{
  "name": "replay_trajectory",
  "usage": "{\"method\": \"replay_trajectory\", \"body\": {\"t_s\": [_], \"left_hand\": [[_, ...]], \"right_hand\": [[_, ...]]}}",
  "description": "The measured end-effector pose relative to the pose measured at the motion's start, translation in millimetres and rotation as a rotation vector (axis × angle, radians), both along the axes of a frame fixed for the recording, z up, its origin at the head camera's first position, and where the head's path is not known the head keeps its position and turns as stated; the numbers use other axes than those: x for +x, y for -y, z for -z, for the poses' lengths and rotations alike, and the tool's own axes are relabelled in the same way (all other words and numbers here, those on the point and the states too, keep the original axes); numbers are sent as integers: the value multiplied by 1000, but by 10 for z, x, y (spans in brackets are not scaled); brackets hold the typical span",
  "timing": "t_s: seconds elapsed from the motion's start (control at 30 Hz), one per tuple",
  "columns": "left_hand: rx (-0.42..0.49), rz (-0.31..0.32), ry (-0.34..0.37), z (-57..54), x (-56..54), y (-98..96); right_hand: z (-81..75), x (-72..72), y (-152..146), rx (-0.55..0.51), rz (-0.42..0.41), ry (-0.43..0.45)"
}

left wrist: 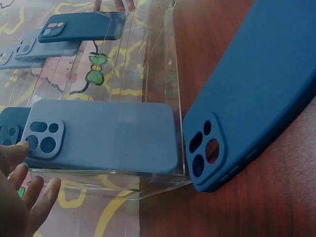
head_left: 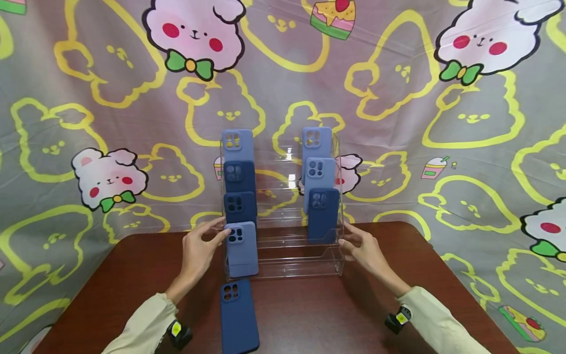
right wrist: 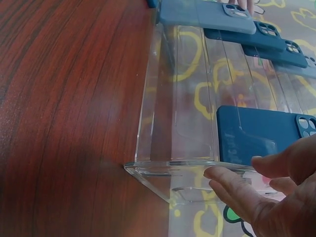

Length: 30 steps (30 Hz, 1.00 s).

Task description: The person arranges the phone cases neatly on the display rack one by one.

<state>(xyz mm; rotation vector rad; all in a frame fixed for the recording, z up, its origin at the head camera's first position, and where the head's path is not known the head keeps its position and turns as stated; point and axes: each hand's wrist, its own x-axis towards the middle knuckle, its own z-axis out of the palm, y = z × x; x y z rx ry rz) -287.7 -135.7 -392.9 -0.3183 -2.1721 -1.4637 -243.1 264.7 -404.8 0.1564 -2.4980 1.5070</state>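
A clear stepped display rack (head_left: 283, 241) stands on the table, with blue phone cases in its left and right columns. My left hand (head_left: 201, 246) is at the rack's left side. Its thumb lies by the camera cutouts of the lowest light blue phone case (head_left: 243, 253); the other fingers spread outside the side wall (left wrist: 42, 197). At the right side, my right hand (head_left: 364, 248) has its fingertips right at the clear side edge, beside a dark blue phone case (head_left: 323, 216). Another dark blue phone case (head_left: 240, 317) lies on the table before the rack's left front corner.
Higher in the left column are two dark blue cases (head_left: 239, 175) and a light blue case (head_left: 239, 142). Two light blue cases (head_left: 320, 172) overlap at the upper right. The brown table (head_left: 309, 314) ends at a patterned cloth (head_left: 283, 88) behind the rack.
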Motion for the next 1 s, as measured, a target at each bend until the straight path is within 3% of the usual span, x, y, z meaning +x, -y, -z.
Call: {"method": "replay_trajectory", "body": {"t_s": [0.27,0.6,0.77,1.0], "left_hand": [[-63,-26,-9,32,11,23],[-41,-24,-27,62,88,127],[-40,-17,20,99,125,204],[-95,-21,146,170,234,271]], "right_hand": [[31,-12,-21,10,-6,-3],[-16,-20,-21,6,-5,-7],[-21,-23,-12,12,5,10],[-18,-14,3,6,19,16]]}}
